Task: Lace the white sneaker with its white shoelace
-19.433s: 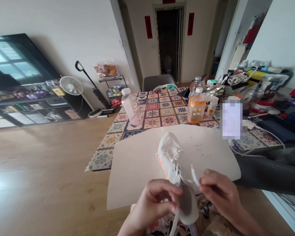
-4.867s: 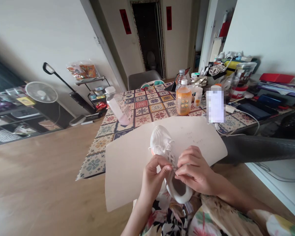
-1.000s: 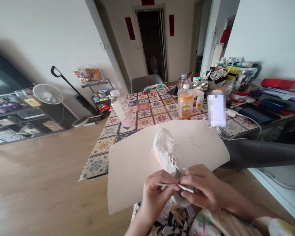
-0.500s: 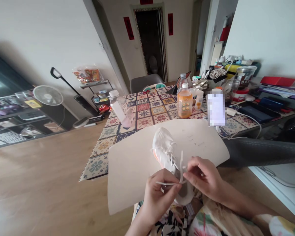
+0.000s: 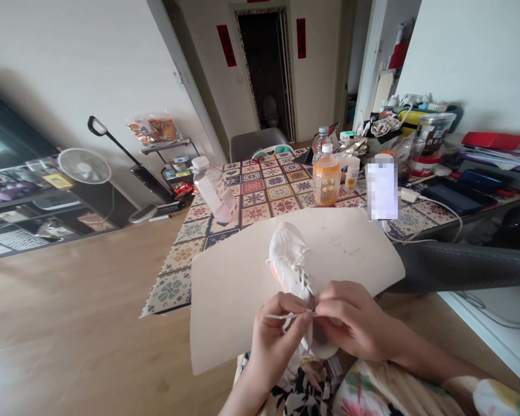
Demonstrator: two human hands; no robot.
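A white shoe (image 5: pixel 287 248) lies on a large white sheet (image 5: pixel 229 289), its toe pointing away and its heel end near my lap. My left hand (image 5: pixel 281 329) pinches a white shoelace (image 5: pixel 281 316) over the shoe's opening, with a lace end sticking out to the left. Close against it, my right hand (image 5: pixel 351 318) has its thumb and fingers pinched on the lace at the same spot. The fingers of both hands nearly touch and partly cover the shoe's upper end. Another bit of lace hangs below the fingers.
Beyond the sheet, the patterned table (image 5: pixel 253 199) holds a tilted pinkish bottle (image 5: pixel 214 193), an orange drink bottle (image 5: pixel 326 182) and an upright phone (image 5: pixel 382 190) with a cable. Tablets (image 5: pixel 455 199) and piled items stand at the right. A dark chair (image 5: pixel 468 268) is beside the sheet.
My right hand has moved left and closed in on my left hand at the lace. The upright piece of lace between the hands no longer stands up. My left hand has shifted slightly left.
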